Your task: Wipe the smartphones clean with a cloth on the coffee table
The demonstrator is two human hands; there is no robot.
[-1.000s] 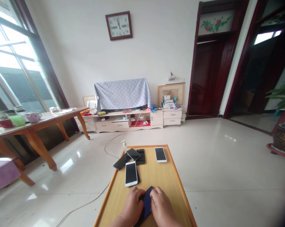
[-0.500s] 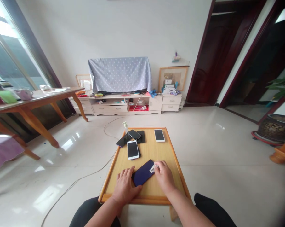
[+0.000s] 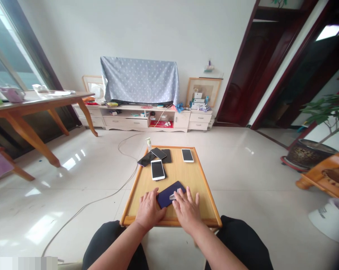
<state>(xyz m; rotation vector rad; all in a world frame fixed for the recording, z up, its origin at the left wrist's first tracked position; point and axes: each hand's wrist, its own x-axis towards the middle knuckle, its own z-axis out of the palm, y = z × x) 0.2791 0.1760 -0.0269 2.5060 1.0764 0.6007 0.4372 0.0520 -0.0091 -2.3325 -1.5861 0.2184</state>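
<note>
A dark blue phone (image 3: 167, 192) lies face up near the front of a small wooden table (image 3: 197, 180). My left hand (image 3: 149, 209) rests flat at its left end, fingers spread and touching its edge. My right hand (image 3: 186, 207) lies over its right end, fingers stretched, pressing a small pale wipe (image 3: 172, 196) onto the screen. Farther back lie a white phone (image 3: 157, 170) on top of a dark one, another white phone (image 3: 187, 155), and several dark phones (image 3: 155, 155) overlapping at the far left corner.
A small pump bottle (image 3: 149, 143) stands at the table's far left corner. A cable (image 3: 102, 198) trails over the tiled floor on the left. A long wooden table (image 3: 31, 108) is at left, a potted plant (image 3: 312, 152) and wooden chair (image 3: 326, 176) at right.
The view tipped down and my knees came into sight. My right hand slid from the phone's far right corner toward its middle, its fingers now flat. My left hand stayed at the left end.
</note>
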